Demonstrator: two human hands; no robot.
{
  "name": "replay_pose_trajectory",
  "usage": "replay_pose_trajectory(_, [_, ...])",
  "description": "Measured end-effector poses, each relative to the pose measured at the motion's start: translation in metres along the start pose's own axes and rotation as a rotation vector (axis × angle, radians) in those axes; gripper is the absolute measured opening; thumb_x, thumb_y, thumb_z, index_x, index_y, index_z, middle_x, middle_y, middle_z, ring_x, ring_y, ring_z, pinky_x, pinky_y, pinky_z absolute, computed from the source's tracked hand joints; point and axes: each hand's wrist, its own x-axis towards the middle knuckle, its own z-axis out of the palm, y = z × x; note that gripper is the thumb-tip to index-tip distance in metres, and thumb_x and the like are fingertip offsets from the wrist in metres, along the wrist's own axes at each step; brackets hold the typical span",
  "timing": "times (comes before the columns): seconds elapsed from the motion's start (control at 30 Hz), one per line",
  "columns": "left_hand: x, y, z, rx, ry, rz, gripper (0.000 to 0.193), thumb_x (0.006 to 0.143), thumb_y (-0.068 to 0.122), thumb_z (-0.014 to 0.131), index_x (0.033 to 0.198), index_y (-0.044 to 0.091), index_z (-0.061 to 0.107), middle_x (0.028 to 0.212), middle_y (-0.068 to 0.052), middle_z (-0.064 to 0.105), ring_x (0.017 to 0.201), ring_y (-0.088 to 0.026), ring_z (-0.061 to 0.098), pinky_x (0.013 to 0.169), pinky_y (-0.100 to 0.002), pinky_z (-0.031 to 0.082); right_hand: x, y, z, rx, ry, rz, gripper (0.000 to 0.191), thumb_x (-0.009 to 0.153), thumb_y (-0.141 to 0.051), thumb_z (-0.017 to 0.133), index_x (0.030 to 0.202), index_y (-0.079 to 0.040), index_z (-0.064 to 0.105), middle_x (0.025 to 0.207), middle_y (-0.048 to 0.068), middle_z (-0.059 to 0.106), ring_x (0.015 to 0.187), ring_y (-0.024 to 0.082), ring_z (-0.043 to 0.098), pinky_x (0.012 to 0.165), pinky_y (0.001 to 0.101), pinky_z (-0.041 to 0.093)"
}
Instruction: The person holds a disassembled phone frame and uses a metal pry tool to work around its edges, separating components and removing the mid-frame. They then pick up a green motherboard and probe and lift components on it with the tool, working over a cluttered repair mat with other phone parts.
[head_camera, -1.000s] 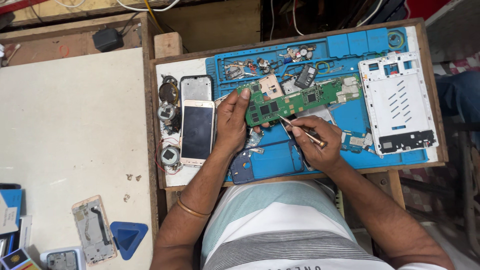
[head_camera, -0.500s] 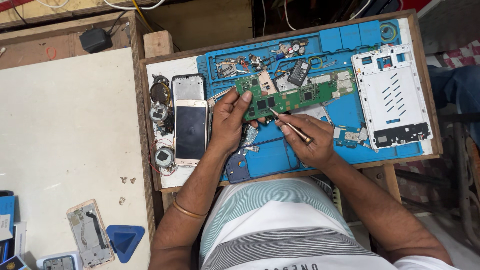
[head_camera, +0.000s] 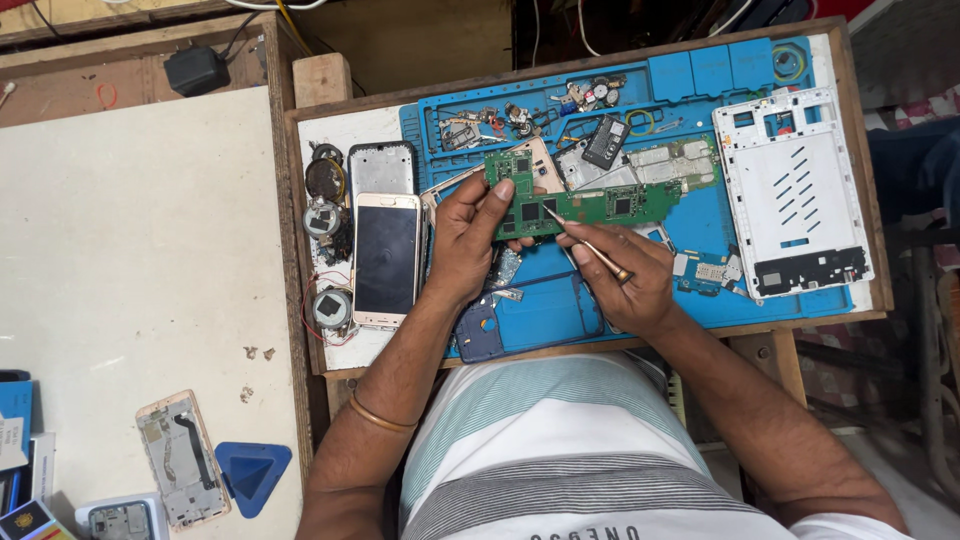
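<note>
Over a blue silicone repair mat laid on a wooden bench tray, a person worked on a long green printed circuit board lifted just clear of the mat. Disassembly looked well advanced: the board was already out of its housing, a white plastic tablet back frame lay stripped to the right, and loose screws, shields and small metal parts sat sorted in the mat's upper compartments. What remained, judging by the pose, was fine work on the board itself; nothing showed any reassembly begun. The left hand gripped the board's left end, thumb pressed on its upper face and the other fingers curled beneath, so the board lay across the fingertips rather than in the palm. The right hand pinched a slim metal-tipped probing tool with a brass-coloured handle between thumb and forefinger, pen-fashion, its point touching the board near the middle-left, just beside the left thumb. A gold-edged smartphone with a dark screen lay face up just left of the left hand, apart from it, beside round salvaged speakers with red wires.
</note>
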Motion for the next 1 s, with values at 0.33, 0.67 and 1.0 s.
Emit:
replay_pose_trajectory(0.33, [-0.001, -0.006, -0.002, -0.001, -0.017, 0.021, 0.031, 0.111, 0.030, 0.054, 0.123, 0.003, 0.065, 0.097, -0.008, 0.076, 0.070, -0.008, 0.069, 0.058, -0.022, 0.055, -0.004, 0.000, 0.000, 0.041, 0.091, 0.105, 0.023, 0.107, -0.006, 0.063, 0.128, 0.001, 0.068, 0.107, 0.014, 0.077, 0.074, 0.008, 0.066, 0.066, 0.0220, 0.054])
replay_pose_trajectory(0.67, [-0.001, -0.009, 0.000, 0.009, -0.076, 0.059, 0.032, 0.114, 0.030, 0.054, 0.123, 0.002, 0.065, 0.105, -0.010, 0.076, 0.076, -0.009, 0.068, 0.068, -0.024, 0.058, -0.003, 0.004, 0.000, 0.069, 0.085, 0.106, 0.021, 0.106, -0.006, 0.063, 0.126, 0.001, 0.068, 0.107, 0.014, 0.077, 0.071, 0.007, 0.065, 0.063, 0.0211, 0.054])
replay_pose_trajectory(1.0, [0.002, -0.016, -0.001, 0.040, -0.084, 0.096, 0.031, 0.112, 0.028, 0.052, 0.123, 0.002, 0.065, 0.109, -0.009, 0.076, 0.078, -0.008, 0.068, 0.069, -0.024, 0.058, -0.003, 0.008, 0.000, 0.149, 0.147, 0.186, 0.020, 0.107, -0.007, 0.062, 0.123, 0.002, 0.070, 0.104, 0.012, 0.077, 0.070, 0.007, 0.063, 0.062, 0.0212, 0.051])
